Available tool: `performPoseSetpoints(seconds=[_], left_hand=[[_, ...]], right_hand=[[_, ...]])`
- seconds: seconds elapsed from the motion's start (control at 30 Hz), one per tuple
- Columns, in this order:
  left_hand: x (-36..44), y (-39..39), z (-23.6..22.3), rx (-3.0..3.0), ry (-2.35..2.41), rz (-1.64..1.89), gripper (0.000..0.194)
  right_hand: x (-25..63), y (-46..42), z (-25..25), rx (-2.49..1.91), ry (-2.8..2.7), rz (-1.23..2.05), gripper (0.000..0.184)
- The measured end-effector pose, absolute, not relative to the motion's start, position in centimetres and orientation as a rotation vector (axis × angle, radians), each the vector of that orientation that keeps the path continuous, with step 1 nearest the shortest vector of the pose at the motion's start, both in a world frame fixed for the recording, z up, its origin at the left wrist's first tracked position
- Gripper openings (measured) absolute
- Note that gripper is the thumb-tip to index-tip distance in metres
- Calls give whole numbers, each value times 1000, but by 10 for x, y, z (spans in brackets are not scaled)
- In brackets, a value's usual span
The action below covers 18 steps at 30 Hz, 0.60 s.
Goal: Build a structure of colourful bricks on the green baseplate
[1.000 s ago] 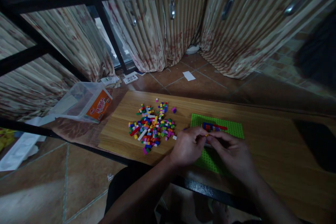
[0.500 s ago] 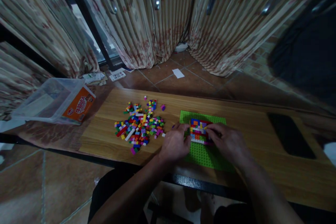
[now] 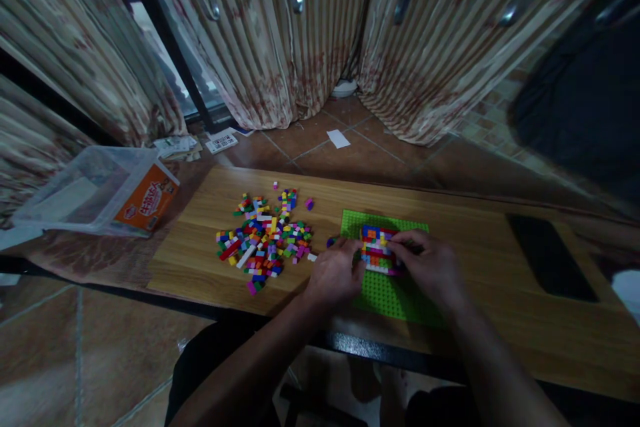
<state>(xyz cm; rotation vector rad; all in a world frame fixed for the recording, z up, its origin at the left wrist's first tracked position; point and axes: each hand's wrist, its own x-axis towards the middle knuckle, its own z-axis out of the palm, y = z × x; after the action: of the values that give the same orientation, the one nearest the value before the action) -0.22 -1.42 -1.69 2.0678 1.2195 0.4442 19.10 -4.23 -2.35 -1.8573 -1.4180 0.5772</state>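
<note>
A low, layered build of colourful toy bricks point(image 3: 376, 255) sits on a green studded baseplate point(image 3: 387, 303) in front of me. My left hand point(image 3: 336, 273) is closed at the build's left edge, its thumb and fingers curled against that side. From the right, my right hand point(image 3: 431, 267) reaches over the build with thumb and forefinger pinched at its top. A bit of yellow shows by those fingertips, but whatever is between them is too small to make out. One dark brick point(image 3: 331, 241) lies just behind my left hand.
A loose pile of bricks point(image 3: 270, 237) spreads over the wooden table point(image 3: 195, 267) to the left. Beyond it, a clear plastic bin point(image 3: 95, 180) with an orange label stands off the table's left end. A black phone-like slab point(image 3: 550, 257) lies at the right.
My right fingertips have shifted slightly left and away from me over the build. My left hand stays at the build's left side. The whole view has moved a little.
</note>
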Motion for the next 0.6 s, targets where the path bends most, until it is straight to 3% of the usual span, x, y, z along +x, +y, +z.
performPoseSetpoints(seconds=[0.13,0.6], left_hand=[[-1,-15,-17,2066,1211,453,30],[-10,-11,-9,2173,1230,395,27]], right_hand=[[193,-40,-29,-1859,-1235,758,25],[193,-41,-23,-1837,-1186,841,27]])
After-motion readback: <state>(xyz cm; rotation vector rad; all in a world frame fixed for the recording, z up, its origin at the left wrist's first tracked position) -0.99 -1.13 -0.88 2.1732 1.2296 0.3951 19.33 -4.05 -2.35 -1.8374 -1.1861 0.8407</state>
